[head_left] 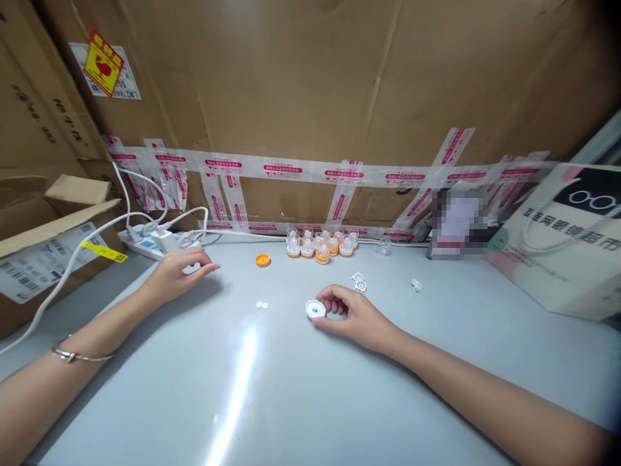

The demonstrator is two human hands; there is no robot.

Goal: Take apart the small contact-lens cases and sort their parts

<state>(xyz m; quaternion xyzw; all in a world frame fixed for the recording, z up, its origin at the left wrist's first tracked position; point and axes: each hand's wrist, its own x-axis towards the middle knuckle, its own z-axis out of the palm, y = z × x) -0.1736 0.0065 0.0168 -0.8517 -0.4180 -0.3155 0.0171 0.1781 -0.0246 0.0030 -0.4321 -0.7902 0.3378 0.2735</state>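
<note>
My right hand [352,315] grips a white round disc [315,310] by its edge, thumb below and fingers behind; a small hole shows at its middle. My left hand [179,275] is raised over the table at the left, its thumb and index fingertips brought together; whatever may be between them is too small to make out. Between the hands lie two small white round pieces [262,305] and, farther back, an orange ring-shaped cap [262,260]. White spoked plastic parts [359,282] lie just beyond my right hand.
Several clear domed pieces with orange bases [323,246] stand grouped at the back. A clear cup-like piece [383,247] and a small white part [416,285] are farther right. A power strip [145,241] with cables and an open carton [58,259] are left; a paper bag [557,246] stands right.
</note>
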